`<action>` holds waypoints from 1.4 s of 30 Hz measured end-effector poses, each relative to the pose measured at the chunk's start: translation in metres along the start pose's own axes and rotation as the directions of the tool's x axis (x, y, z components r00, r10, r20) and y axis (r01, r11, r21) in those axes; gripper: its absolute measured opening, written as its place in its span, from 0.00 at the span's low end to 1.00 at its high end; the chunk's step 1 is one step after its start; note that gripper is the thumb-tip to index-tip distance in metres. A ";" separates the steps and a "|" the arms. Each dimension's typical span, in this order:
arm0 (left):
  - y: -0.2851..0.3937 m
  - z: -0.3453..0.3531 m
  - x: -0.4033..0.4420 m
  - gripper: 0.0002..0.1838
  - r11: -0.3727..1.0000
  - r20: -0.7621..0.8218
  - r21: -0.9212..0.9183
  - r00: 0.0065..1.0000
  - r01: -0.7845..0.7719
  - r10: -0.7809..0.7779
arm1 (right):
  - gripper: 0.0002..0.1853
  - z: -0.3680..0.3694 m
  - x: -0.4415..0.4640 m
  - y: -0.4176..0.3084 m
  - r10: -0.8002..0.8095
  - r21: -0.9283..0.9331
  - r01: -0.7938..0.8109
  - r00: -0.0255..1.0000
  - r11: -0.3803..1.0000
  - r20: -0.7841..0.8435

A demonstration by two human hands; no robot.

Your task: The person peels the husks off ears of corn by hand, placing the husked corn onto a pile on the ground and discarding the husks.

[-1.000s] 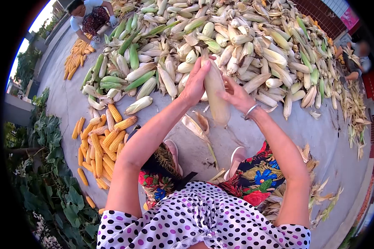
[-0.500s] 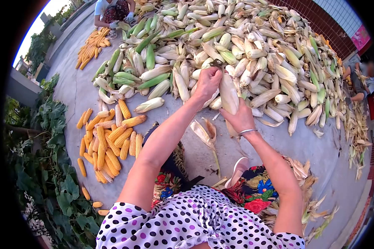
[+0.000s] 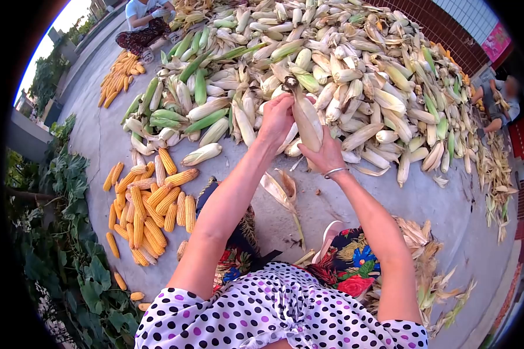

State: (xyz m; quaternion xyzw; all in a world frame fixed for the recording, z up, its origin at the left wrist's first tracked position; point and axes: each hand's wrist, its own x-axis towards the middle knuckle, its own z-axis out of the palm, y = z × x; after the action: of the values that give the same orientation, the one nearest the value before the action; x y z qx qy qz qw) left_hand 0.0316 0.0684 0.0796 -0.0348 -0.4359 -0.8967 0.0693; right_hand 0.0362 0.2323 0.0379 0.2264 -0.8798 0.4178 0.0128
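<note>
An ear of corn in its pale dry husk [image 3: 307,123] is held up between my two hands, its dark silk tuft at the upper end. My left hand [image 3: 278,119] is closed at the left side of the ear, below the tuft, with fingertips pinching the husk. My right hand [image 3: 325,152], with a bracelet at its wrist, grips the lower end; some of its fingers are hidden behind the ear. Beyond both hands rises a large pile of unhusked corn [image 3: 355,87]. A loose empty husk [image 3: 280,193] lies on the ground below them.
Husked yellow cobs [image 3: 151,203] are heaped at left, and more cobs [image 3: 117,77] lie farther back. Stripped husks [image 3: 431,267] lie at right. One person [image 3: 148,23] sits at the far left, another [image 3: 498,102] at the far right. Leafy plants [image 3: 75,232] line the left edge.
The silk tuft, mostly covered by my left hand before, now shows above it. My left hand has moved slightly down and left along the ear. The far-left person has raised their hands.
</note>
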 end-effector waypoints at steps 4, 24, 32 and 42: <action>0.015 0.011 -0.009 0.13 0.994 0.034 0.056 0.995 -0.091 0.089 | 0.38 -0.006 0.002 -0.004 -0.026 0.001 0.026 0.999 1.000 0.032; -0.007 0.010 -0.005 0.17 0.980 -0.213 0.148 0.963 -0.133 0.163 | 0.31 -0.002 -0.009 -0.023 -0.087 -0.294 0.055 0.991 0.954 -0.097; -0.034 0.000 0.008 0.10 0.905 -0.441 -0.413 0.891 -0.099 -0.104 | 0.33 0.031 -0.014 -0.012 0.003 0.028 0.003 0.981 1.000 -0.196; -0.045 0.029 0.006 0.09 0.835 -0.371 -0.519 0.928 -0.184 -0.026 | 0.27 0.016 0.011 -0.023 0.108 0.743 0.130 0.959 0.657 -0.263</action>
State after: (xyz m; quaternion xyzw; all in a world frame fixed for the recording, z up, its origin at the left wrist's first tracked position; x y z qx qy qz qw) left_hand 0.0190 0.1177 0.0634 0.0948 -0.1403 -0.9702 0.1731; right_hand 0.0379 0.2036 0.0471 0.1543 -0.6146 0.7722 0.0464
